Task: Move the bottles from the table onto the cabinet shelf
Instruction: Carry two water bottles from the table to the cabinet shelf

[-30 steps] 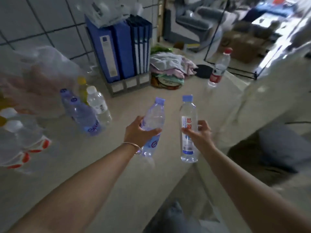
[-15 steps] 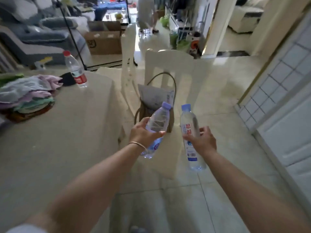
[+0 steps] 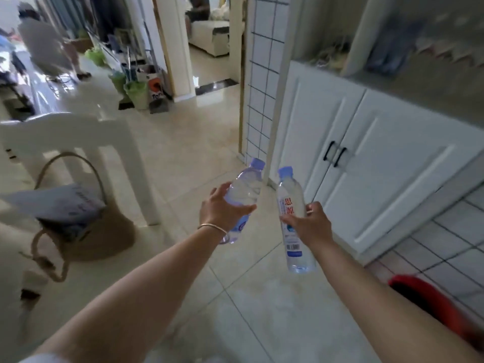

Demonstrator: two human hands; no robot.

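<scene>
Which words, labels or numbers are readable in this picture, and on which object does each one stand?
"思源": red characters on the white label of the bottle in the right hand.
Barcode and small print lower on that label: too small to read.
Blue logo on the bottle in the left hand: mostly hidden by the left hand, unreadable.
Print on the paper in the woven bag: blurred.
Marking on the orange and white object on the floor: blurred.
</scene>
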